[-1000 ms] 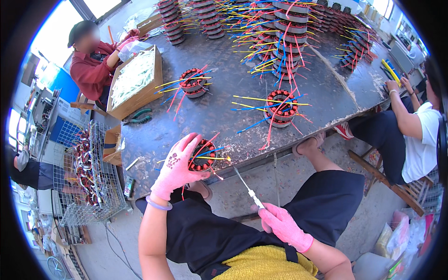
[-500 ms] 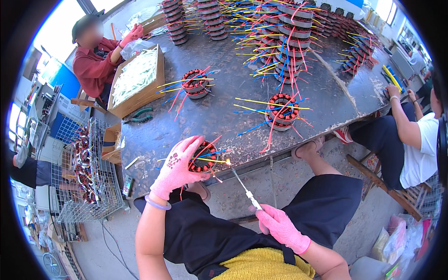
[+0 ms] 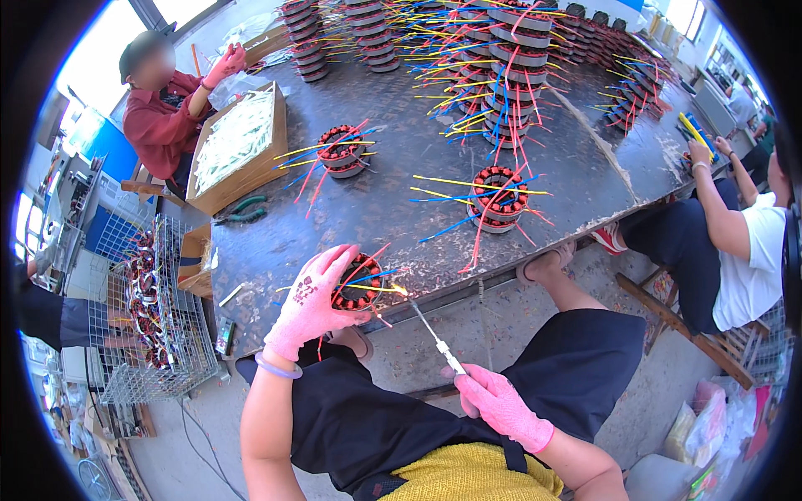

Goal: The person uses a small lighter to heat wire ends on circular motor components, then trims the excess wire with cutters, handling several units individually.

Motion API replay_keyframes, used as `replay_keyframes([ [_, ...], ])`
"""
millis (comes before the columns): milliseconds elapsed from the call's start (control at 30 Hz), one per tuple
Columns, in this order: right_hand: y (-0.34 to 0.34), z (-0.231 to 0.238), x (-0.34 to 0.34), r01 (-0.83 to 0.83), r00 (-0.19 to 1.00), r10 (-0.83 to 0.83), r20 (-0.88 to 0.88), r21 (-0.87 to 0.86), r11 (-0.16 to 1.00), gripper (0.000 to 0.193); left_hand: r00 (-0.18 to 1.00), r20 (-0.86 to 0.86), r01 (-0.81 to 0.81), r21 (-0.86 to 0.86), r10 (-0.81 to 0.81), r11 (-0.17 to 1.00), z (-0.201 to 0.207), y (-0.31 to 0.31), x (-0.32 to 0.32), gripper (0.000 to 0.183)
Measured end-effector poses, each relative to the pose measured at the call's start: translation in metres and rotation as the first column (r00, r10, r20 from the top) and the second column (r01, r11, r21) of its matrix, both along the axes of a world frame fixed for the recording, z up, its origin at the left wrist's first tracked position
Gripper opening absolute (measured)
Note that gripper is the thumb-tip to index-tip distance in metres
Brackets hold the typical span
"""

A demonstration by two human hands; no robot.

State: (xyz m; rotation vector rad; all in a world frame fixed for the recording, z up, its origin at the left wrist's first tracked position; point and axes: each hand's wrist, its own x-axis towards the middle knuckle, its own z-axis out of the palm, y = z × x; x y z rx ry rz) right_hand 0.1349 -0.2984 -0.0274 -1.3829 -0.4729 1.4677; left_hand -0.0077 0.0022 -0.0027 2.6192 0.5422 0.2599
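Note:
My left hand (image 3: 302, 307), in a pink glove, is wrapped round a motor stator (image 3: 349, 299) at the table's near edge. Red, blue and yellow wires stick out of that ring, several pointing right. In my pink-gloved right hand (image 3: 504, 407) is a long-necked lighter (image 3: 452, 359) with a white handle and thin metal neck. A small orange flame (image 3: 399, 290) burns at its tip, right by the end of a yellow wire. Two other wired stators rest farther back, one at centre right (image 3: 499, 219) and one at centre left (image 3: 344, 170).
Tall stacks of wired stators (image 3: 520, 54) stand at the back. A cardboard box of white sleeves (image 3: 238, 138) and green-handled pliers (image 3: 244, 213) lie left on the table (image 3: 393, 204). Wire baskets (image 3: 154, 321) stand at left. Co-workers sit at far left and right.
The flame looks longer and leans to the upper left, toward the yellow wire. Both hands keep their holds; the whole view has shifted slightly. The co-worker at right has raised a hand slightly.

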Motion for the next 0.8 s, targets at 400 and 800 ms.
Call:
replay_keyframes([
  [400,0.006,0.013,0.0,0.018,0.999,-0.019,-0.051,-0.027,0.999,0.038,1.0,-0.009,-0.012,0.01,0.012,1.0,0.002,-0.001,0.0,0.098],
  [800,0.003,0.005,-0.002,0.04,0.998,-0.041,-0.049,-0.013,0.999,0.038,1.0,-0.001,0.006,0.03,-0.006,1.0,0.002,-0.002,0.001,0.096],
])
